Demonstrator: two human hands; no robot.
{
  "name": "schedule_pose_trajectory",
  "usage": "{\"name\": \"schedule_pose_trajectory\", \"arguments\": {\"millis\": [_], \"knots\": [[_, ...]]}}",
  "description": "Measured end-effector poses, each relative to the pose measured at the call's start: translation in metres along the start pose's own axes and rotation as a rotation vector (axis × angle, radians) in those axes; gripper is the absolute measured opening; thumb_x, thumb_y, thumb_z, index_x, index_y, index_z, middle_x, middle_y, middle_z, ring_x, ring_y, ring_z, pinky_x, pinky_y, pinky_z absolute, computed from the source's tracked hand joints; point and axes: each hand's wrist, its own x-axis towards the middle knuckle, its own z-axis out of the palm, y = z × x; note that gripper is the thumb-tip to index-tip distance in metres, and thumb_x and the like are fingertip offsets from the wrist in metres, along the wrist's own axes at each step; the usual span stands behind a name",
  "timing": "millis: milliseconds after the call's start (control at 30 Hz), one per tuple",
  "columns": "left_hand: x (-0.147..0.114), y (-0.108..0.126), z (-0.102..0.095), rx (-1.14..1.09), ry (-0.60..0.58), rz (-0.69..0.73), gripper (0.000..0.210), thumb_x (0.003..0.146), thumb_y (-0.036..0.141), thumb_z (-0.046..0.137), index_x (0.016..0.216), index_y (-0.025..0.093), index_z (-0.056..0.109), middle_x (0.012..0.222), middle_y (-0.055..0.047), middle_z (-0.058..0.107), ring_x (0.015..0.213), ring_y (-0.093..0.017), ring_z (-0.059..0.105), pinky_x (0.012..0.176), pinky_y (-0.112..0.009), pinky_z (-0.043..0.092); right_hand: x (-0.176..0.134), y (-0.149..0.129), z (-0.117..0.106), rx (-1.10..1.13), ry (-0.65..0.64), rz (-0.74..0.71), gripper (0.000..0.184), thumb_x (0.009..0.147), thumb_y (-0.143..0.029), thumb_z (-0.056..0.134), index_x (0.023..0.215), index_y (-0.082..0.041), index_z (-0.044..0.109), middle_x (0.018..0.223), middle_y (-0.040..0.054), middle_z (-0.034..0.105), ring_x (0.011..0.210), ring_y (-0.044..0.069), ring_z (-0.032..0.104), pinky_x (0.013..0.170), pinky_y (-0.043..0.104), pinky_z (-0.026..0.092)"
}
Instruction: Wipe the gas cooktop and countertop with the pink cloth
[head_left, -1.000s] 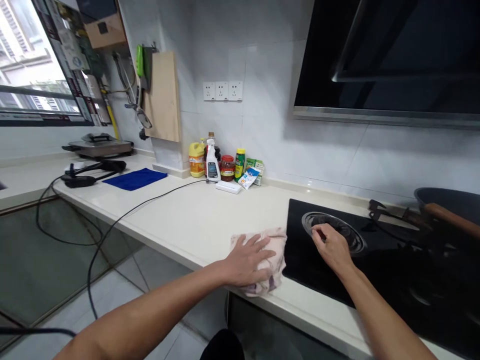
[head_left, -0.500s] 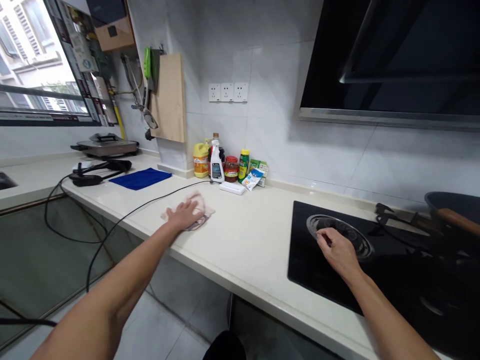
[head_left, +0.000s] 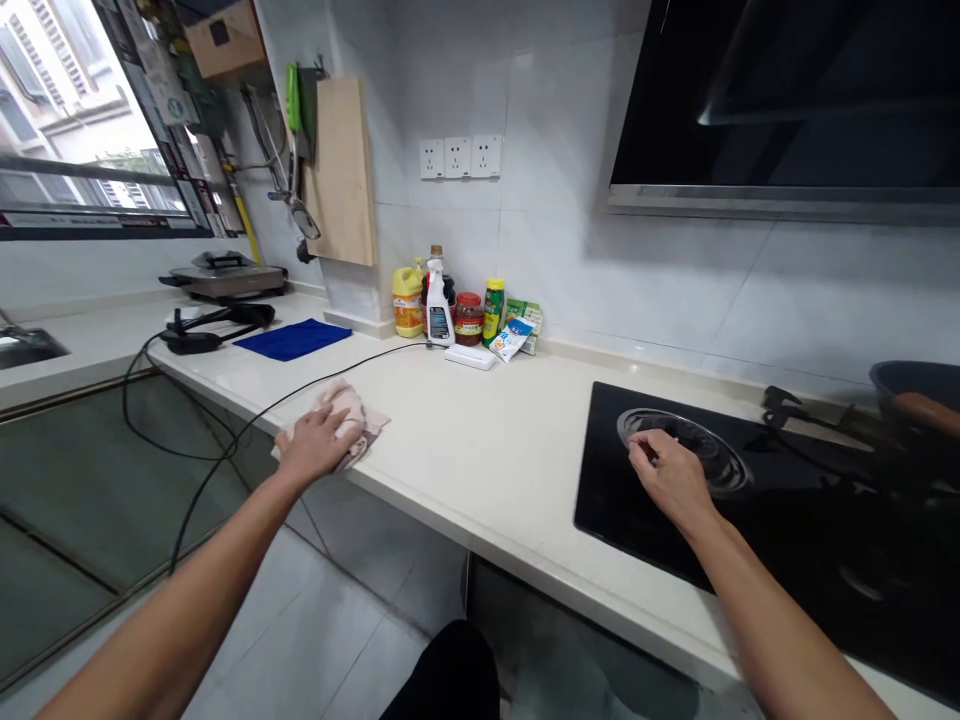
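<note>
My left hand point(head_left: 321, 442) presses a crumpled pale pink cloth point(head_left: 343, 398) onto the white countertop point(head_left: 465, 440), close to its front edge. The fingers spread over the cloth, and part of it bunches up beyond them. On the right, my right hand point(head_left: 670, 478) is over the black glass cooktop point(head_left: 600, 500), in front of the round burner point(head_left: 720, 455). Its fingers are curled with the thumb and fingertips together, and I see nothing in them. Whether this hand touches the cooktop I cannot tell.
A black cable point(head_left: 277, 402) crosses the counter behind my left hand and hangs over the edge. A blue cloth point(head_left: 292, 340) lies further left. Against the wall stand a white spray bottle point(head_left: 439, 310), a yellow jug point(head_left: 407, 305) and jars. A pan point(head_left: 911, 385) is far right.
My left hand has slid the pink cloth left and towards the counter's front edge. The right hand stays over the cooktop. The view has tilted slightly down.
</note>
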Motion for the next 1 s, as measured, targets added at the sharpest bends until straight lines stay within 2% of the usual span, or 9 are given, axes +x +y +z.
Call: {"name": "schedule_pose_trajectory", "arguments": {"millis": [100, 200, 400, 500, 600, 700, 800, 900, 1000], "knots": [[-0.033, 0.045, 0.008, 0.007, 0.026, 0.083, 0.057, 0.099, 0.057, 0.031, 0.146, 0.032, 0.052, 0.163, -0.006, 0.037, 0.142, -0.038, 0.036, 0.111, -0.065, 0.027, 0.000, -0.001, 0.002, -0.001, -0.016, -0.012, 0.018, 0.091, -0.031, 0.051, 0.088, -0.022, 0.066, 0.086, 0.0036, 0.070, 0.072, 0.018, 0.061, 0.070, 0.031, 0.044], [-0.072, 0.100, 0.010, 0.000, 0.087, 0.282, 0.058, 0.100, 0.055, 0.032, 0.145, 0.029, 0.054, 0.160, -0.008, 0.043, 0.141, -0.037, 0.039, 0.113, -0.060, 0.029, 0.000, 0.000, 0.003, -0.009, -0.011, 0.005, 0.017, 0.090, -0.030, 0.051, 0.088, -0.022, 0.066, 0.085, 0.0036, 0.070, 0.070, 0.017, 0.060, 0.070, 0.031, 0.044], [-0.148, 0.199, 0.003, -0.198, 0.059, 0.609, 0.055, 0.098, 0.057, 0.038, 0.144, 0.031, 0.056, 0.158, -0.008, 0.046, 0.144, -0.038, 0.037, 0.117, -0.062, 0.025, -0.002, 0.004, 0.003, 0.005, -0.033, 0.050, 0.019, 0.088, -0.032, 0.051, 0.086, -0.022, 0.066, 0.081, 0.0038, 0.069, 0.068, 0.017, 0.060, 0.070, 0.031, 0.044], [-0.178, 0.221, 0.005, -0.295, 0.045, 0.799, 0.057, 0.097, 0.057, 0.043, 0.146, 0.031, 0.052, 0.159, -0.009, 0.044, 0.146, -0.040, 0.034, 0.117, -0.065, 0.024, -0.002, 0.004, 0.003, 0.008, -0.031, 0.073, 0.020, 0.088, -0.033, 0.050, 0.086, -0.021, 0.067, 0.080, 0.0036, 0.068, 0.068, 0.017, 0.059, 0.069, 0.031, 0.044], [-0.196, 0.223, 0.007, -0.333, 0.029, 0.933, 0.058, 0.095, 0.054, 0.048, 0.148, 0.031, 0.049, 0.161, -0.010, 0.041, 0.147, -0.042, 0.032, 0.115, -0.068, 0.027, -0.001, 0.004, 0.001, 0.023, -0.010, 0.086, 0.021, 0.088, -0.033, 0.050, 0.086, -0.021, 0.067, 0.082, 0.0044, 0.069, 0.069, 0.017, 0.059, 0.069, 0.031, 0.044], [-0.195, 0.218, 0.004, -0.338, 0.005, 0.953, 0.056, 0.096, 0.052, 0.048, 0.149, 0.034, 0.048, 0.163, -0.009, 0.039, 0.146, -0.042, 0.035, 0.114, -0.068, 0.030, 0.001, 0.003, -0.002, 0.045, 0.024, 0.092, 0.021, 0.090, -0.033, 0.049, 0.084, -0.021, 0.066, 0.082, 0.0045, 0.069, 0.069, 0.017, 0.059, 0.070, 0.031, 0.045], [-0.181, 0.221, -0.004, -0.329, -0.053, 0.918, 0.055, 0.098, 0.053, 0.045, 0.150, 0.035, 0.048, 0.164, -0.008, 0.036, 0.148, -0.040, 0.033, 0.116, -0.067, 0.029, 0.004, 0.000, -0.005, 0.076, 0.073, 0.086, 0.020, 0.090, -0.032, 0.050, 0.083, -0.021, 0.065, 0.083, 0.0045, 0.069, 0.071, 0.017, 0.060, 0.072, 0.031, 0.046], [-0.153, 0.237, -0.011, -0.300, -0.171, 0.886, 0.054, 0.101, 0.053, 0.036, 0.152, 0.035, 0.045, 0.167, -0.006, 0.031, 0.152, -0.037, 0.028, 0.118, -0.065, 0.027, 0.006, -0.011, -0.007, 0.116, 0.125, 0.034, 0.019, 0.092, -0.030, 0.050, 0.086, -0.021, 0.065, 0.087, 0.0050, 0.070, 0.075, 0.018, 0.062, 0.074, 0.031, 0.046], [-0.113, 0.262, -0.010, -0.261, -0.258, 0.883, 0.056, 0.103, 0.054, 0.030, 0.155, 0.034, 0.040, 0.169, -0.006, 0.024, 0.154, -0.035, 0.023, 0.119, -0.065, 0.023, 0.005, -0.034, -0.006, 0.132, 0.104, -0.121, 0.019, 0.095, -0.026, 0.049, 0.087, -0.021, 0.065, 0.083, 0.0038, 0.068, 0.077, 0.017, 0.061, 0.076, 0.031, 0.045]]}}
